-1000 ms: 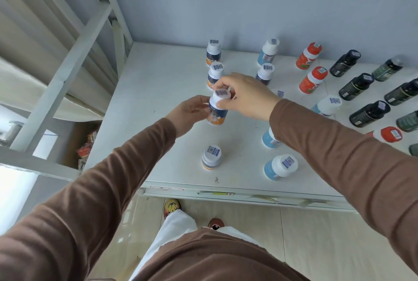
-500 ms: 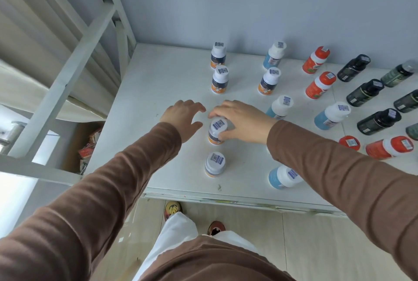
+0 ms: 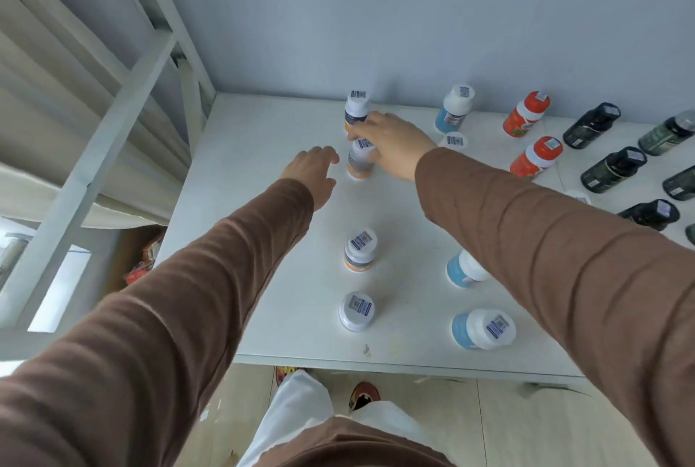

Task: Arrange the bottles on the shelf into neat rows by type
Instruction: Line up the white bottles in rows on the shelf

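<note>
On the white shelf, white-capped bottles with orange-and-navy labels stand in a column: one at the back, one under my fingers, and two nearer the front. My right hand grips the cap of the second bottle, which looks blurred. My left hand hovers just left of it, fingers apart and holding nothing. Blue-labelled bottles form a column to the right, partly hidden by my right arm.
Red bottles and dark green-black bottles stand in columns further right. A white metal shelf frame rises at the left. The shelf's front edge runs above the floor and my feet.
My right hand left the bottle it had set down in the left column and reached back to the second bottle. My left hand moved back alongside it, staying empty.
</note>
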